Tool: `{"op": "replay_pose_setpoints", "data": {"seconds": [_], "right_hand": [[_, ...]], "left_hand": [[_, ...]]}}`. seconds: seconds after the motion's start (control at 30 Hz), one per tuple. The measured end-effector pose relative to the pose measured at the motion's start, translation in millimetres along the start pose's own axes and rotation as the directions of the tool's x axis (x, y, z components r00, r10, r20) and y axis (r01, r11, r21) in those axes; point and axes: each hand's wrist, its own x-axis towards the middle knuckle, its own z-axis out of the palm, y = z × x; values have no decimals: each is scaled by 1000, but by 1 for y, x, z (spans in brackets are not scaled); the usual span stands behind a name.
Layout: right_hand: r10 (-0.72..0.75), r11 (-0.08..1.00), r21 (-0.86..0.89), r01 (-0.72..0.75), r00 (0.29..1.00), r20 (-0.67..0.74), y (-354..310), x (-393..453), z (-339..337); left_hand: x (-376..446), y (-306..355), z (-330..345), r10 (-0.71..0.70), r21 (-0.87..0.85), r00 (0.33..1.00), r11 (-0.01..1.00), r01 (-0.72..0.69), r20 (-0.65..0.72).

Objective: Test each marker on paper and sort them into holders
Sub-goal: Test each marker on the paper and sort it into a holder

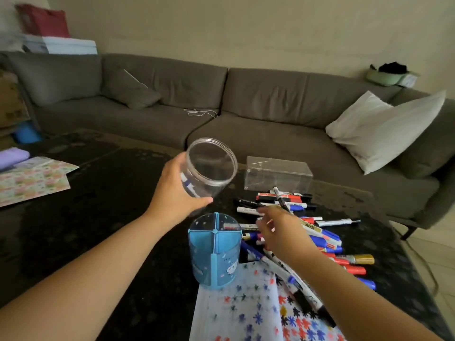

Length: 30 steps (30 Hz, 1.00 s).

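Grey sofa [246, 102] fills the far side, w/ a white pillow [384, 129] at its right end and a white cable [202, 112] on the seat. Dark surface [98, 205] spans the near half. Patterned wrapping paper [34, 180] lies at far left on it.

Test paper [236, 311], covered w/ red, blue and black star-like marks, sits at near centre. Clear rectangular box [278, 174] stands far centre-right, just beyond the markers.

Marker pile [320, 232] – red, blue, black, white, one gold cap – spreads across the right side, from just in front of the box down to the test paper; some lie over the paper's right edge.

Blue holder [215, 252], divided into compartments, stands upright at the paper's far left corner; one compartment holds something small, too blurred to ID.

Clear round jar [209, 168] is held above the surface, tilted, mouth facing near-right, w/ a blue-and-white marker inside against the wall. Left hand [174, 190] grips the jar from the left, fingers wrapped behind it, thumb across the lower side.

Right hand [280, 232] hovers over the pile just right of the holder, blurred; fingers loosely spread, can't tell if they touch or hold a marker.
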Motion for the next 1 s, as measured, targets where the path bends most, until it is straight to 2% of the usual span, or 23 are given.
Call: {"op": "replay_pose_setpoints", "data": {"seconds": [0.07,0.13,0.23,0.3,0.33,0.4,0.5,0.53,0.57,0.6,0.67,0.73,0.8,0.93,1.0], "right_hand": [[49,972,236,10,968,-244,-11,-2,-21],[106,910,413,32,945,-308,-20,-3,-43],[228,768,638,-53,954,-196,-17,-9,-60],[359,558,804,-205,933,-11,-3,-19,-59],[384,426,863,-272,918,100,4,-25,-57],[372,214,916,-340,895,246,18,-38,-53],[345,-32,949,-314,888,305,33,-49,-55],[345,-76,952,-297,888,305,37,-49,-58],[344,-73,953,-293,890,300,40,-50,-60],[345,-15,952,-305,892,292,43,-50,-62],[358,200,916,-349,896,264,46,-49,-62],[365,445,816,-369,907,210,48,-47,-59],[347,618,698,-362,922,171,50,-44,-54],[289,788,511,-343,939,184,53,-33,-49],[247,888,351,-296,952,179,55,-26,-46]], "left_hand": [[-4,18,-6,196,232,978,950,-208,77],[-6,35,-5,364,477,912,778,-408,187],[-11,67,4,551,685,758,402,-608,349],[-19,93,13,570,708,689,245,-662,446],[-23,104,19,572,702,666,206,-682,479],[-29,117,33,551,682,661,210,-701,510],[-32,125,49,490,692,714,269,-669,500],[-31,122,55,478,691,725,288,-663,495],[-30,120,59,480,686,727,303,-662,490],[-30,119,62,481,683,733,319,-657,480],[-28,114,70,495,679,731,327,-658,470],[-25,109,76,541,657,692,302,-691,478],[-22,104,81,577,643,656,271,-716,487],[-20,103,82,516,601,660,306,-738,547],[-19,99,82,438,565,707,425,-707,556]]}}
